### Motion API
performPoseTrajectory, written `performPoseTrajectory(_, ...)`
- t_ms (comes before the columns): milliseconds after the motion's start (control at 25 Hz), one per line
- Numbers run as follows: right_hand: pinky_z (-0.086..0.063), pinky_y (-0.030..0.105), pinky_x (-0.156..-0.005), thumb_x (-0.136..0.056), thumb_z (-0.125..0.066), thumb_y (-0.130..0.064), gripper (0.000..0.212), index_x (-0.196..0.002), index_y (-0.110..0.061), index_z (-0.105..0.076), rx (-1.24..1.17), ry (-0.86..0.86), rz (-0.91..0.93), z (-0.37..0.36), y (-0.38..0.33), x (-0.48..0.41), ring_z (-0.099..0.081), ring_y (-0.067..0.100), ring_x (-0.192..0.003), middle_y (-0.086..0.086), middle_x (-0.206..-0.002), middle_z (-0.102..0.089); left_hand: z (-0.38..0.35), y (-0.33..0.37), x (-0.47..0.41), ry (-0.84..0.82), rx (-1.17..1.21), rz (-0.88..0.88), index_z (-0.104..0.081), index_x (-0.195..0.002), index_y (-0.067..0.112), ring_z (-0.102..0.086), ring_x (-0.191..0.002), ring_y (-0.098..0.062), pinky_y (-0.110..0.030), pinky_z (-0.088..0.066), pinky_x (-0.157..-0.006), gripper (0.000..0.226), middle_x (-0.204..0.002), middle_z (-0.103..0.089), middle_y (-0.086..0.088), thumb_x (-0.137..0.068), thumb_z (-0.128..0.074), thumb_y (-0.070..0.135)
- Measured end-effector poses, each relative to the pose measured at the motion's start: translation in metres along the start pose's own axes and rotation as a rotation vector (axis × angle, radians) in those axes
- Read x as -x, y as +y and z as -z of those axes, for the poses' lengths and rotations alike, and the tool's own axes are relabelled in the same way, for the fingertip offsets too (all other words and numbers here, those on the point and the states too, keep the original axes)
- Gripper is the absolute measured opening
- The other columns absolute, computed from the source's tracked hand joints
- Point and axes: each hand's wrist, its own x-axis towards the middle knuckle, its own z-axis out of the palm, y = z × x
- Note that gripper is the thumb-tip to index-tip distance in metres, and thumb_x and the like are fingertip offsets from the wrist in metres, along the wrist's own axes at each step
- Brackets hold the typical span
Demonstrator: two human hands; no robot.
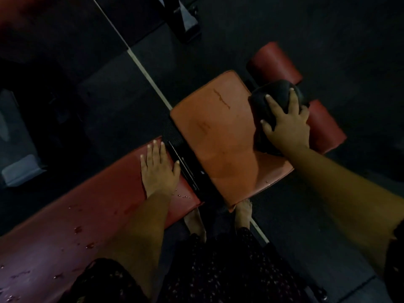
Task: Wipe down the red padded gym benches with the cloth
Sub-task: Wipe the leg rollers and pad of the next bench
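Red padded gym bench: its short, lit orange-red vinyl seat pad (218, 136) takes the middle of the view and serves as the landmark here. At the far right edge of that seat pad sits the dark bunched cloth (273, 99), with the right hand (286, 127) on top of it. The right fingers (271, 101) are spread wide and bent over the wad, thumb against its near side, so the hand cups and presses the cloth onto the vinyl. Judging by that hold, it is meant to keep the bundle together while it is dragged across the pad.

Left of the seat pad, across a black metal hinge gap (185, 162), lies the long darker red back pad (87, 215). The left hand (158, 169) rests flat on the end of it nearest the seat pad. The left fingers (154, 149) are straight and close together, holding nothing. This looks like a bracing hand, taking the person's weight during the reach to the far edge.

Beyond the seat pad, just past the cloth, two red padded rollers (273, 60) show, one partly behind the right hand. Faint darker streaks (222, 98) mark the seat pad's far half, and small droplets (181, 195) lie on the back pad just left of the hinge gap, with more wet spots farther along it. Both pads likely need more passes.

Below the seat pad's near corner, two bare feet (243, 213) stand on the dark floor.
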Motion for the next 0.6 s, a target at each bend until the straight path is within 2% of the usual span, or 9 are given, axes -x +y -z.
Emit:
performPoseTrajectory(160, -0.05, 0.051, -0.083, -0.089, -0.061, -0.031, 0.067, -0.147, -0.046, -0.032, -0.015, 0.025, 0.003, -0.002, 0.013, -0.003, -0.029, 0.046, -0.128, 0.011, -0.16, -0.011, -0.011, 0.0, 0.0, 0.048, -0.004, 0.015, -0.013, -0.156, 0.01, -0.005, -0.152, -0.024, -0.043, 0.004, -0.121, 0.074, -0.164, -0.01, -0.009, -0.098, -0.04, 0.047)
performPoseTrajectory(280, -0.049, 0.048, -0.084, -0.088, -0.061, -0.034, 0.066, -0.146, -0.048, -0.032, -0.053, 0.012, -0.077, 0.002, 0.004, -0.023, -0.029, 0.045, -0.13, 0.009, -0.16, -0.011, -0.014, -0.002, 0.0, 0.09, -0.004, 0.014, -0.019, -0.156, 0.008, -0.011, -0.151, -0.026, -0.045, 0.0, -0.122, 0.074, -0.163, -0.017, -0.011, -0.097, -0.045, 0.044)
performPoseTrajectory(360, -0.048, 0.05, -0.089, -0.089, -0.061, -0.035, 0.065, -0.147, -0.047, -0.032, -0.038, -0.007, -0.125, 0.006, -0.007, -0.035, -0.028, 0.045, -0.129, 0.008, -0.16, -0.01, -0.017, -0.002, -0.001, 0.11, 0.001, 0.01, -0.022, -0.155, 0.007, -0.013, -0.15, -0.027, -0.047, -0.004, -0.122, 0.073, -0.162, -0.02, -0.012, -0.094, -0.038, 0.045)
performPoseTrajectory(440, -0.048, 0.053, -0.09, -0.091, -0.06, -0.033, 0.064, -0.147, -0.047, -0.033, 0.066, -0.035, -0.05, 0.009, -0.013, -0.036, -0.028, 0.046, -0.129, 0.009, -0.16, -0.01, -0.018, 0.0, -0.001, 0.125, -0.008, 0.018, -0.024, -0.154, 0.007, -0.016, -0.15, -0.027, -0.047, -0.005, -0.121, 0.075, -0.161, -0.022, -0.013, -0.092, -0.033, 0.047)
performPoseTrajectory(600, -0.05, 0.048, -0.074, -0.09, -0.061, -0.025, 0.062, -0.144, -0.047, -0.039, 0.179, -0.004, 0.175, 0.002, 0.021, -0.009, -0.034, 0.047, -0.123, 0.013, -0.157, -0.022, -0.019, 0.001, -0.001, 0.134, -0.014, 0.031, -0.027, -0.153, 0.006, -0.02, -0.148, -0.029, -0.049, -0.007, -0.121, 0.075, -0.16, -0.026, -0.014, -0.09, -0.031, 0.046)
